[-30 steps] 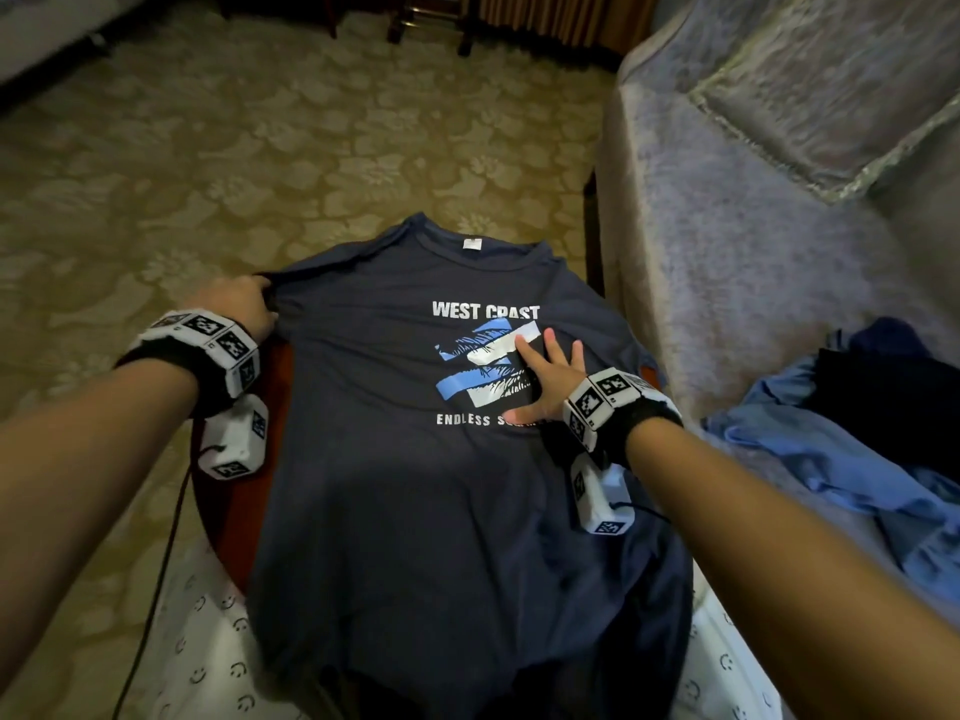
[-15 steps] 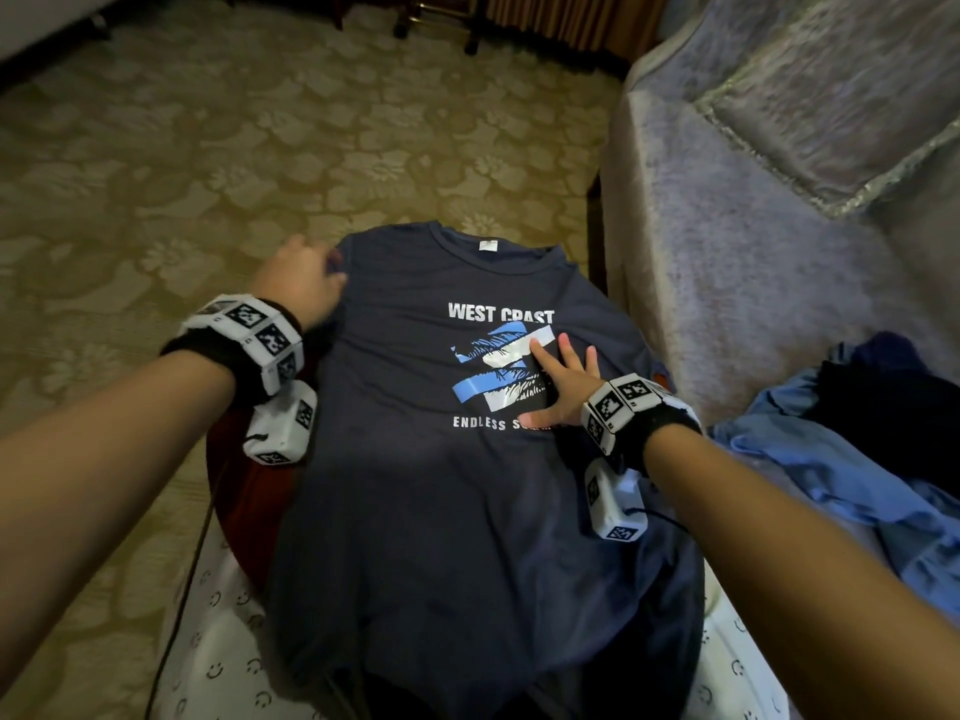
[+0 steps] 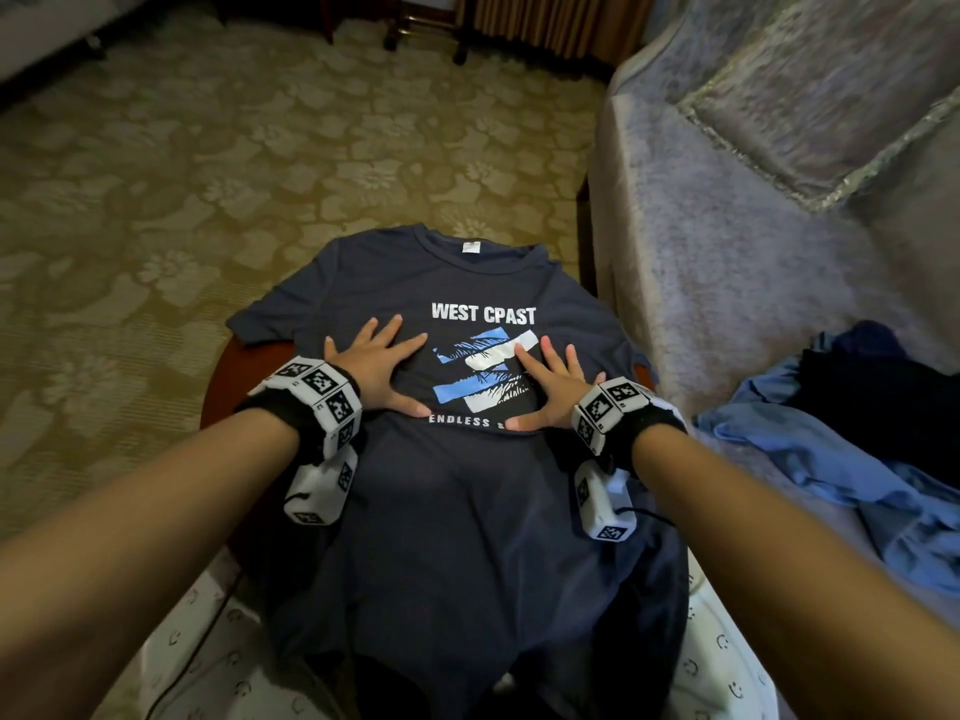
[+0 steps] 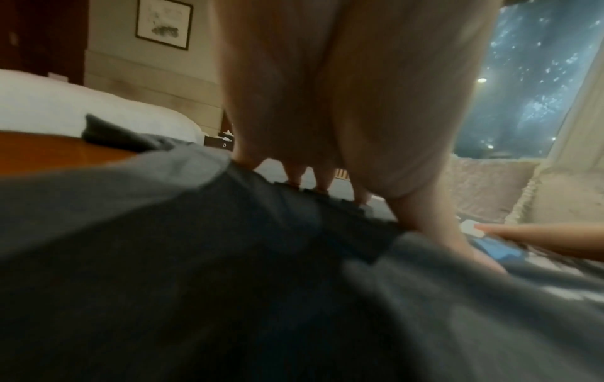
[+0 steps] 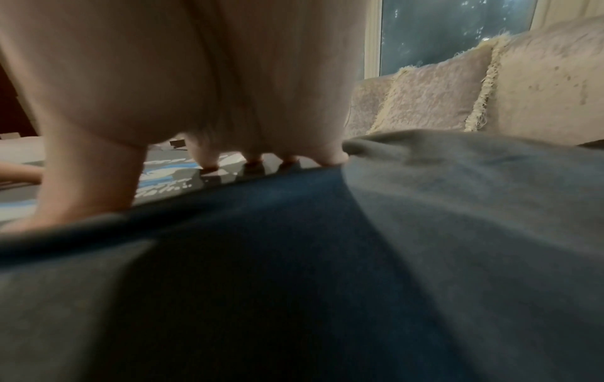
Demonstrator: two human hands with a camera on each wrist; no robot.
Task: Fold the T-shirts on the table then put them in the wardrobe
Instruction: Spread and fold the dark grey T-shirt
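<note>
Carpeted room, sofa (image 3: 727,262) at right; round wooden desk (image 3: 228,376) carries a navy T-shirt (image 3: 457,511) spread face up, hem hanging off the near edge; left hand (image 3: 376,368) and right hand (image 3: 553,389) both flat on the chest print, grip apart, fingers splayed, clamping nothing; judged smoothing stage, no fold made; more clothes (image 3: 831,459) heaped on the sofa; wardrobe not in view.

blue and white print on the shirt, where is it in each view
Head: print mid-frame, between left hand and right hand.
Left wrist: blue sliver at right edge, past the thumb.
Right wrist: lower left, beyond the fingers.
Shared landmark: sofa cushions.
</note>
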